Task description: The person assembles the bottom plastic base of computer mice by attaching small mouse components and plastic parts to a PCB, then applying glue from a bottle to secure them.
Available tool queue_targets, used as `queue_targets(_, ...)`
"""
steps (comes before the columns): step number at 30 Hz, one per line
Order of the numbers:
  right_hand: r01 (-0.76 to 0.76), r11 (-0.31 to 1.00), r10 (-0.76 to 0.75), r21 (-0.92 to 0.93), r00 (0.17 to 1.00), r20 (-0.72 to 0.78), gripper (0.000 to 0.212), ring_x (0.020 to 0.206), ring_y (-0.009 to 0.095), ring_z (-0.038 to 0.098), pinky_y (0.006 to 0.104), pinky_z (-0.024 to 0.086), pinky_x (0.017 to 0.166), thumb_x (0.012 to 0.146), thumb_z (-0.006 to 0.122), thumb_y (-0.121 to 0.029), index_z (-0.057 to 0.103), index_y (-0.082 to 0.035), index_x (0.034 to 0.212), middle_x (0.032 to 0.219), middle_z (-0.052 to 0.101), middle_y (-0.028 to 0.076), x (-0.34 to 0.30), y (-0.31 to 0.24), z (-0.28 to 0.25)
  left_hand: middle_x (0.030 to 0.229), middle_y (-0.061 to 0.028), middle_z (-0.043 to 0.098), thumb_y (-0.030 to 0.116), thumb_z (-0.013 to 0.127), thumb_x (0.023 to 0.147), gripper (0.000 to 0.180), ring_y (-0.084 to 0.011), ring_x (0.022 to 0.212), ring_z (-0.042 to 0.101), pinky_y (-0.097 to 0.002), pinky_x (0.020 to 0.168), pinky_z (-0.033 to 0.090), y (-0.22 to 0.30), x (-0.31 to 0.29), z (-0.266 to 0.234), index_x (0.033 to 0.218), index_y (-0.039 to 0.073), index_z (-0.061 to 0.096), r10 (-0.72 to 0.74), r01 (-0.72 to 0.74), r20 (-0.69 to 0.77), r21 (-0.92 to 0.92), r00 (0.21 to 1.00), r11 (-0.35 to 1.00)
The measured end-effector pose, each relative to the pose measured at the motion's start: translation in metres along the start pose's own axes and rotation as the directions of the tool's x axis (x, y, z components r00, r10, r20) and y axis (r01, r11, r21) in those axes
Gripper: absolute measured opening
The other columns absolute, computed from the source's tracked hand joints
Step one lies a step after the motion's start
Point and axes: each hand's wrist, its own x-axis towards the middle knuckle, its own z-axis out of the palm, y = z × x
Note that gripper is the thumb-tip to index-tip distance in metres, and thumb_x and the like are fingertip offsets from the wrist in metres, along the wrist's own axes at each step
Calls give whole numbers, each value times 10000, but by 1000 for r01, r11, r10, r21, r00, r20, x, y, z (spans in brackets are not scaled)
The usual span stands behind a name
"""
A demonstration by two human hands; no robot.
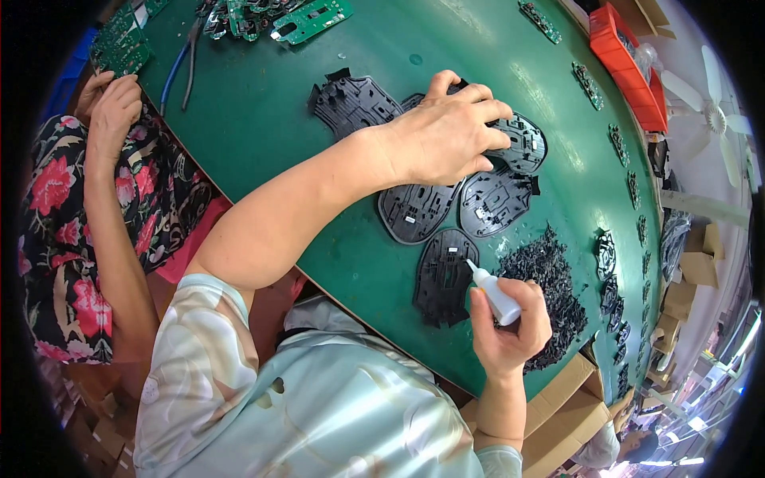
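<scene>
My right hand is closed around a small white squeeze bottle with a narrow nozzle. The nozzle points up and left, close to the edge of a black plastic base shell on the green table. My left hand reaches over a cluster of similar shells, its fingers spread. Its fingertips lie at the edge of the far-right shell; whether they press on it I cannot tell. Around it lie a far-left shell and two nearer shells. The left hand partly hides others.
A heap of small black parts lies right of the bottle. Green circuit boards are piled at the far left, and more line the right edge. A red bin stands at the far right. Another person's hands hold boards at left.
</scene>
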Motion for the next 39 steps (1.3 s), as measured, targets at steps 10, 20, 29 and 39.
queue_targets(10, -1, 1000, 1, 4, 999, 37, 357, 555, 217, 549, 292, 424, 493, 663, 824, 1, 600, -8, 941, 736, 618, 109, 2, 0, 14, 1275, -60, 553, 199, 732, 782, 317, -202, 1228, 469, -489, 1040, 261, 1, 0, 1, 1089, 137, 679, -5, 5, -11, -15, 1000, 1000)
queue_targets(20, -9, 999, 11, -34, 998, 55, 344, 559, 224, 555, 297, 433, 499, 672, 821, -2, 600, -6, 937, 738, 615, 105, 7, 0, 15, 1272, -57, 554, 198, 731, 779, 319, -201, 1236, 465, -497, 1044, 261, 1, 3, 3, 1088, 141, 678, -9, 9, -8, -2, 1000, 1000)
queue_targets(29, -17, 999, 19, -36, 998, 54, 340, 559, 229, 558, 295, 438, 504, 677, 816, 0, 599, -2, 938, 733, 614, 115, 8, 1, 14, 1273, -78, 553, 206, 742, 768, 378, -215, 1222, 481, -483, 1048, 254, 0, 7, 1, 1129, 136, 654, -2, 2, 0, -15, 1000, 1000)
queue_targets(39, -159, 975, 170, 158, 984, -59, 329, 618, 168, 544, 260, 422, 546, 724, 793, -9, 588, 27, 978, 774, 602, 110, 5, -4, 10, 1232, -106, 588, 193, 713, 800, 346, -239, 1207, 511, -466, 1053, 281, -8, 11, -13, 1131, 106, 660, -18, 11, -34, -198, 999, 980)
